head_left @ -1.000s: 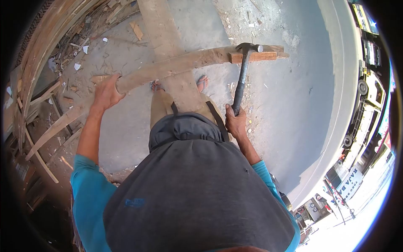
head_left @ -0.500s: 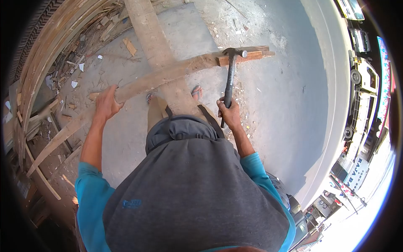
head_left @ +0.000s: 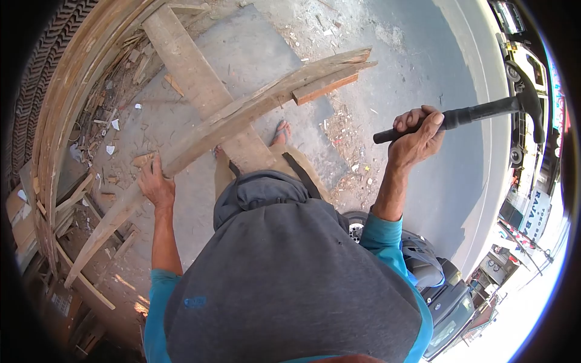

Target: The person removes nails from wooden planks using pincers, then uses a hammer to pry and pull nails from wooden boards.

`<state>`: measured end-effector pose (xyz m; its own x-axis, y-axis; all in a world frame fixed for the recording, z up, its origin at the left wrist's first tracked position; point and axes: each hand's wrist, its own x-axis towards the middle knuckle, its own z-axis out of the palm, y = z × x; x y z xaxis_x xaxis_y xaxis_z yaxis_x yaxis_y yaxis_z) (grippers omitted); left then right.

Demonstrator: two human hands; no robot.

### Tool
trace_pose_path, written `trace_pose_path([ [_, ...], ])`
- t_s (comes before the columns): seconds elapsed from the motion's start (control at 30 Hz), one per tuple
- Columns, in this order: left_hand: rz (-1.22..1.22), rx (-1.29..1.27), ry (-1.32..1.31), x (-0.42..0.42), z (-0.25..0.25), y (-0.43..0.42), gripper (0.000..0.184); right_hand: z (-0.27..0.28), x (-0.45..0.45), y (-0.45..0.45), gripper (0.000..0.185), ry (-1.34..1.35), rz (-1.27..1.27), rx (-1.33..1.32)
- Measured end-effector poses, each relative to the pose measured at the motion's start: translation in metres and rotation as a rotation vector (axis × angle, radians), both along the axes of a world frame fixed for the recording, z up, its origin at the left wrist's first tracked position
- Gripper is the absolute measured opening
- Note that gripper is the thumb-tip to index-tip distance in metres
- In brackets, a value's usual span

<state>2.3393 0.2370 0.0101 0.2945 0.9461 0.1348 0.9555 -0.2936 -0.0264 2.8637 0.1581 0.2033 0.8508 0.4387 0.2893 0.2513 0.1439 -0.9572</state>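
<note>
My right hand [head_left: 416, 138] is closed round the dark handle of a claw hammer [head_left: 484, 111], raised out to the right, its head at the far end. On the left, my left hand [head_left: 157, 186] grips the edge of a long, rough wooden plank [head_left: 242, 112], which slants across in front of my body. Under that plank's right end, against its lower edge, sits a short reddish wood block [head_left: 325, 89]. A second, wider board [head_left: 190, 66] runs beneath the long plank, crossing it.
Stacked long boards [head_left: 66, 97] curve along the left side, with wood scraps and nails about. Sandalled feet [head_left: 281, 132] stand beside the wide board. Right of me are a parked car [head_left: 448, 308] and the road [head_left: 417, 72], with vehicles beyond.
My right hand has swung the hammer up and right, away from the wood block. The long plank's right end appears slightly higher and further left in view; my left hand still holds the plank.
</note>
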Motion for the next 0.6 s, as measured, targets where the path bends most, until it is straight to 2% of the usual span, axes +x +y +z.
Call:
trace_pose_path([
  [0.07, -0.004, 0.002, -0.005, 0.002, 0.002, -0.001, 0.080, -0.018, 0.019, -0.001, 0.045, -0.089, -0.016, 0.072],
  [0.13, -0.016, 0.019, -0.017, 0.001, 0.004, 0.001, 0.080, -0.071, 0.008, -0.012, 0.047, 0.055, -0.075, 0.023],
  [0.2, 0.013, -0.037, 0.000, 0.002, 0.004, 0.003, 0.081, -0.160, -0.008, -0.051, 0.045, 0.184, 0.038, -0.568],
  [0.27, 0.042, -0.034, 0.044, 0.004, 0.007, -0.013, 0.083, -0.227, 0.000, -0.076, 0.042, 0.055, 0.174, -0.791],
  [0.33, 0.070, -0.017, 0.101, 0.006, 0.005, -0.005, 0.084, -0.165, -0.012, -0.054, 0.043, 0.328, 0.220, -0.845],
  [0.37, 0.071, -0.021, 0.061, 0.002, 0.003, -0.010, 0.087, -0.154, -0.013, -0.056, 0.044, 0.416, 0.258, -0.773],
  [0.4, 0.072, -0.028, 0.009, 0.002, 0.001, -0.015, 0.090, -0.157, -0.016, -0.066, 0.044, 0.429, 0.236, -0.784],
  [0.47, 0.058, -0.066, 0.002, 0.002, 0.003, -0.013, 0.091, -0.165, -0.011, -0.061, 0.046, 0.293, 0.207, -0.775],
  [0.53, 0.081, -0.091, 0.013, 0.002, 0.006, -0.008, 0.092, -0.129, -0.016, -0.049, 0.047, 0.353, 0.179, -0.728],
  [0.6, 0.072, -0.093, 0.057, 0.003, 0.009, -0.010, 0.093, -0.093, -0.017, -0.042, 0.046, 0.273, 0.115, -0.602],
])
